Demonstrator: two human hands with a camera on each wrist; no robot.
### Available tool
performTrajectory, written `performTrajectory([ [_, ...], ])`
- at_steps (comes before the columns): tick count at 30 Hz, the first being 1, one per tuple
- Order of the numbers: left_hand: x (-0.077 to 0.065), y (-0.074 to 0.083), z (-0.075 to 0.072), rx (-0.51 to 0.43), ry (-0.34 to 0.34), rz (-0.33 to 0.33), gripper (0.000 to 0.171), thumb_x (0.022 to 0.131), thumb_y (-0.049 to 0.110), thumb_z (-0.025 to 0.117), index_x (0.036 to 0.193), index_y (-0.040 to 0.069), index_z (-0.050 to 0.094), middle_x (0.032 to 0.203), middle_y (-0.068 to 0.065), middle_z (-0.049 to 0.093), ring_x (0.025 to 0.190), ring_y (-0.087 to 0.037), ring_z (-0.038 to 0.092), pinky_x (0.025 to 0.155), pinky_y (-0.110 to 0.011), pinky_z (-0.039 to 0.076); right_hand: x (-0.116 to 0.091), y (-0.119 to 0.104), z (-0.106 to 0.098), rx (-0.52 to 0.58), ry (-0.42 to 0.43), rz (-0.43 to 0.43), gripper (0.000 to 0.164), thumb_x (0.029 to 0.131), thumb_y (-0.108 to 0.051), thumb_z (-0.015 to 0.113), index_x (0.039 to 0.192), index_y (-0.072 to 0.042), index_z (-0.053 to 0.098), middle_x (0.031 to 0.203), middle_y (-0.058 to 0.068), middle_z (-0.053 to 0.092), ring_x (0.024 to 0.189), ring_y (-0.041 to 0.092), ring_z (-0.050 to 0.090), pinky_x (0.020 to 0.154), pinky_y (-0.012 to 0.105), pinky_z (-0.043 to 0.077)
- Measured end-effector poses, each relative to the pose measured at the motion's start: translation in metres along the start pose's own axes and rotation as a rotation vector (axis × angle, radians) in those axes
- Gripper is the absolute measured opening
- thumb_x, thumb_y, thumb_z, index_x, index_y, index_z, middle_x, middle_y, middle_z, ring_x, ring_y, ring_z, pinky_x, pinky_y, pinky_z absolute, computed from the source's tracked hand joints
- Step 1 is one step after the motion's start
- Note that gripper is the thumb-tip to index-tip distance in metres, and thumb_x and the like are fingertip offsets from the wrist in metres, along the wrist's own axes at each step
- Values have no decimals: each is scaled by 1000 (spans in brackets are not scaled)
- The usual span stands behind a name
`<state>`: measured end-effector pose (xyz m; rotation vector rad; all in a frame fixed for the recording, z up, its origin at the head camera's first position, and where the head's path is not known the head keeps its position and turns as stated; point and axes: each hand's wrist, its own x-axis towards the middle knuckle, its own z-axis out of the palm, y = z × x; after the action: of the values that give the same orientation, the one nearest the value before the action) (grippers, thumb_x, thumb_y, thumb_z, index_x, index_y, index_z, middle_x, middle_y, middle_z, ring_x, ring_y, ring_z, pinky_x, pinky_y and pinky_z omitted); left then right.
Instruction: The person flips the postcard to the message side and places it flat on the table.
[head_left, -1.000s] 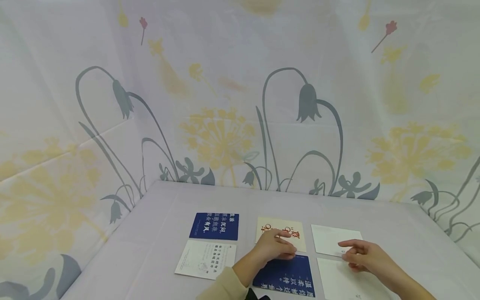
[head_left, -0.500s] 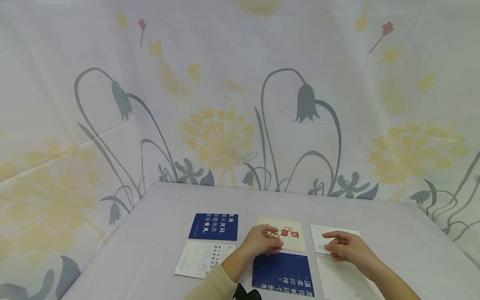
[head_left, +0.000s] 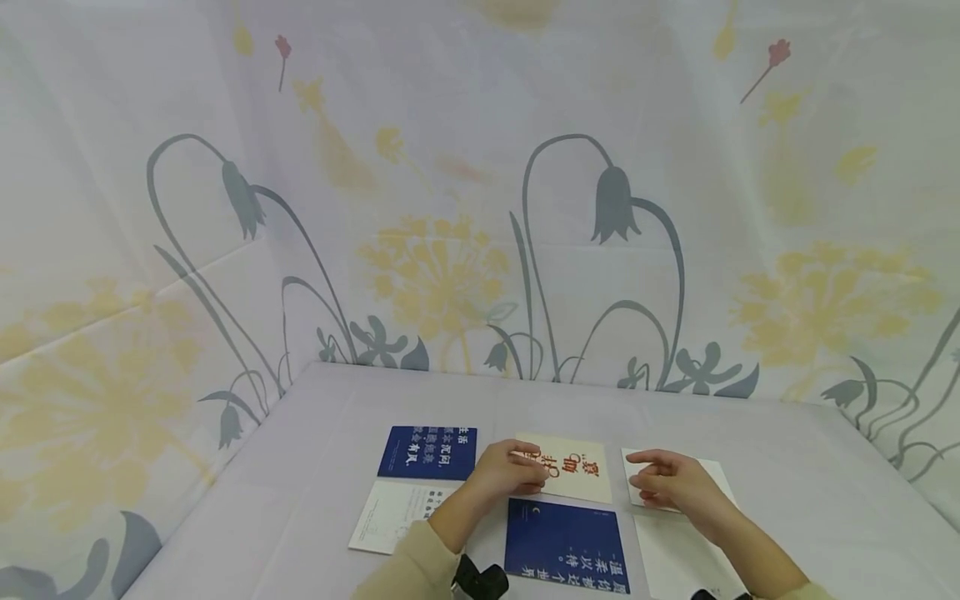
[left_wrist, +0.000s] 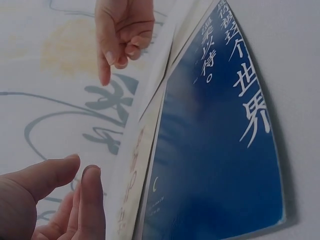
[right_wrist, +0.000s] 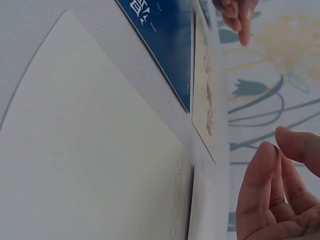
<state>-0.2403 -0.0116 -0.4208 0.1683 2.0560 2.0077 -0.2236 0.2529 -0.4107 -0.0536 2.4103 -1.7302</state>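
A: Where's the cream card (head_left: 577, 471) with the red lettering?

B: Flat in the far row, middle column, just beyond the dark blue card (head_left: 566, 546). The left hand (head_left: 506, 471) is over its left end.

A: Is it gripped?

B: It doesn't look it. The fingers are loosely bent, thumb close to forefinger, with nothing visible between them. Whether any other fingertip touches the card, I can't tell.

A: And the right hand (head_left: 678, 483)?

B: Over the far white card (head_left: 716, 473), fingers softly bent too, no card visible between the tips.

A: How would you handle these well?

B: I'd work from the edges with light fingertips. Cards this thin probably slide easily, and a palm brushing the blue one or the near white card (head_left: 682, 554) could skew it. Keep the wrists raised.

A: And farther out?

B: The left-hand pair, a blue card (head_left: 427, 452) above a printed white card (head_left: 397, 512), lies on the pale tabletop (head_left: 255, 500); I'd keep the left sleeve off it.
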Motion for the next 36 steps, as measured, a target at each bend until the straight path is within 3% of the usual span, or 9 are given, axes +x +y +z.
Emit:
performTrajectory([
  [12,2,4,-19,37,39,0,45,79,-6,68,121,-10,52,88,-12,66,76,-23,67,67,-32,56,15,-4,16,35,14,-16,46,85,-6,65,123,12,49,81,7,60,73,21,60,64,30,54],
  [25,6,6,-35,88,101,8,44,80,-2,69,120,-9,53,92,-13,65,83,-24,65,70,-31,55,28,-6,24,32,94,0,40,86,-2,61,121,13,49,84,10,60,75,21,62,68,30,55],
  [36,11,4,-40,160,162,-31,41,79,5,73,117,-2,58,99,-12,63,79,-23,65,72,-32,54,32,-6,25,8,114,19,42,86,-2,61,122,15,46,90,14,58,79,22,63,71,34,55],
])
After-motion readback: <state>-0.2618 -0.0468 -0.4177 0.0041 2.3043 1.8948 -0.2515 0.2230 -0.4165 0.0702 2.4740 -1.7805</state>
